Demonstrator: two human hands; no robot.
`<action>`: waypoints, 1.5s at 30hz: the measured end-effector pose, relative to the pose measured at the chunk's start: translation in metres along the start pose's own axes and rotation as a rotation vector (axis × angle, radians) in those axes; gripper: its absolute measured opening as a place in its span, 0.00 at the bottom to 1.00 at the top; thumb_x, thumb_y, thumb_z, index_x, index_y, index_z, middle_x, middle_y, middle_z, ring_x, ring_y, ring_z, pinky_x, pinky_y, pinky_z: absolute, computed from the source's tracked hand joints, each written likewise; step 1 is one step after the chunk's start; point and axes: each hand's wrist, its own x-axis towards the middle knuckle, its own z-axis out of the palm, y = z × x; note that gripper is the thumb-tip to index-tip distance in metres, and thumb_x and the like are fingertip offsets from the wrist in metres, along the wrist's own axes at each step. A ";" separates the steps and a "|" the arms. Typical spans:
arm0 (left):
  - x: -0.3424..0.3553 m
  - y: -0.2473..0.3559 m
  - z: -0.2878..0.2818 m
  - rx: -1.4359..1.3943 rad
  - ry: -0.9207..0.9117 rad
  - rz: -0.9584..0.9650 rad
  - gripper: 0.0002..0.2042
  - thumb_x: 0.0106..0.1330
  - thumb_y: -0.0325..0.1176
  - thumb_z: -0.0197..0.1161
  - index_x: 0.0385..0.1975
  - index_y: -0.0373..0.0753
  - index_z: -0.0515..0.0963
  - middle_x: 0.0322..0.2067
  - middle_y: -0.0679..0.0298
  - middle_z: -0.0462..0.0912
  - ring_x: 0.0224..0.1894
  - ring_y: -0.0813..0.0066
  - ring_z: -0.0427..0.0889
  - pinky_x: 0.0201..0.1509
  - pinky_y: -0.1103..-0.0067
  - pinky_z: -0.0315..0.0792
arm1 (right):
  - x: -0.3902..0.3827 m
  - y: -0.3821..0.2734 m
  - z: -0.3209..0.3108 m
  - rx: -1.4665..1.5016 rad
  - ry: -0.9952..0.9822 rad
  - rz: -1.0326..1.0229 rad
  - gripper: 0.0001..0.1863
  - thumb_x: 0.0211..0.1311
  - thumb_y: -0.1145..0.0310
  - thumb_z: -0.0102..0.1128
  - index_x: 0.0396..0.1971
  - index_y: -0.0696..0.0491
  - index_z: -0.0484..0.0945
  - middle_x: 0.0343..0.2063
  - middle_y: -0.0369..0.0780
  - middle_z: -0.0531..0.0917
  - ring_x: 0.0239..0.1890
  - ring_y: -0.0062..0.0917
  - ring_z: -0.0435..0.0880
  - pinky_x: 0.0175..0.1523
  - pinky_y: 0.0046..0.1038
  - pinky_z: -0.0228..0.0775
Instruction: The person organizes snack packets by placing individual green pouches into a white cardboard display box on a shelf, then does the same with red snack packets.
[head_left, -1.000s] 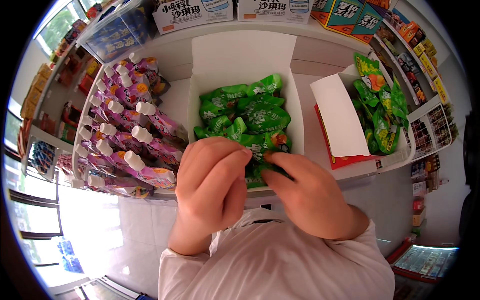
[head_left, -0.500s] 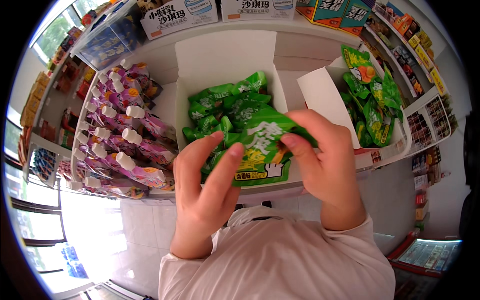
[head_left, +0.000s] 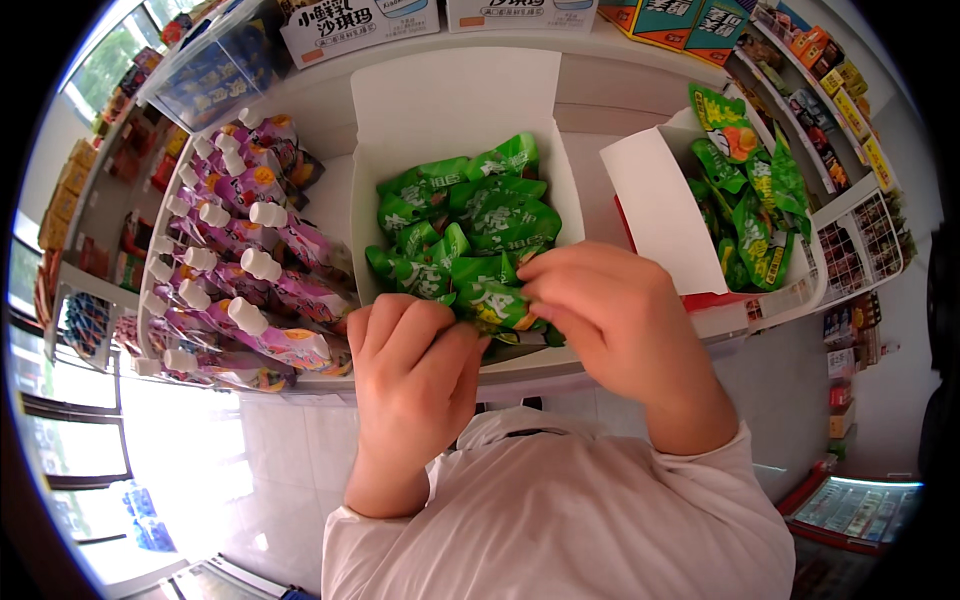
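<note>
We have lowered the green foil snack packet (head_left: pixel 497 300) from its raised position; both our left hand (head_left: pixel 415 365) and right hand (head_left: pixel 610 315) pinch it shut-fingered at the front of the white cardboard box (head_left: pixel 450 100), seating it among the others.

Bright green packets (head_left: pixel 470 225) with white and orange markings are seen just beyond the fingers (head_left: pixel 560 275), inside a plain white box (head_left: pixel 450 100). Pink-purple pouches (head_left: pixel 265 270) with white caps are seen left of them.
</note>
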 end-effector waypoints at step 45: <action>-0.024 -0.001 0.009 0.081 0.098 0.041 0.17 0.57 0.28 0.69 0.47 0.30 0.86 0.54 0.51 0.86 0.57 0.47 0.85 0.63 0.57 0.73 | 0.014 -0.004 0.004 -0.472 -0.173 -0.107 0.14 0.49 0.68 0.80 0.36 0.54 0.89 0.45 0.33 0.87 0.56 0.33 0.81 0.64 0.44 0.71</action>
